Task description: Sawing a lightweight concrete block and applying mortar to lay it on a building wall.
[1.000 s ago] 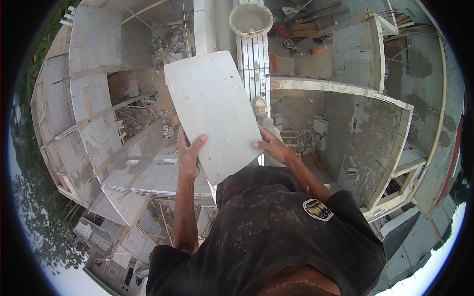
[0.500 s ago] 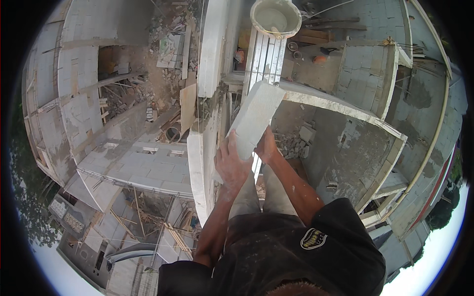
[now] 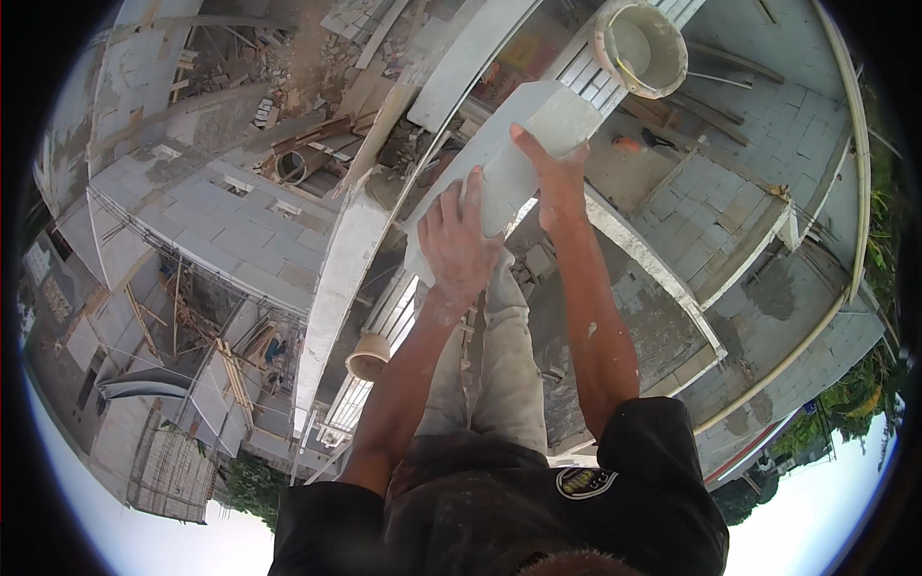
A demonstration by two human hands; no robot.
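Centrally, the left hand (image 3: 459,230) curves partly open over the nearer part of a pale grey block (image 3: 523,125), fingers slightly spread, its thumb hidden from view. The right hand (image 3: 557,173) grips farther along, thumb extended across the block and some fingers out of sight; both have hold of it. The block lies aslant between the hands, its far end toward the upper right. As far as can be judged, picking it up is done, and letting go is not yet done; whether anything bears it from below cannot be told.

Just past the far end stands a bucket (image 3: 667,53) with grey contents, beside a slatted metal plank (image 3: 583,84). A smaller-looking bucket (image 3: 373,348) is left of the left forearm. Two trouser legs (image 3: 509,384) show beneath the arms. Left of the block runs a pale wall top (image 3: 336,278).

Counted: two hands, one block held, two buckets, two trouser legs. Loose rubble (image 3: 279,96) at upper left is too jumbled to count.
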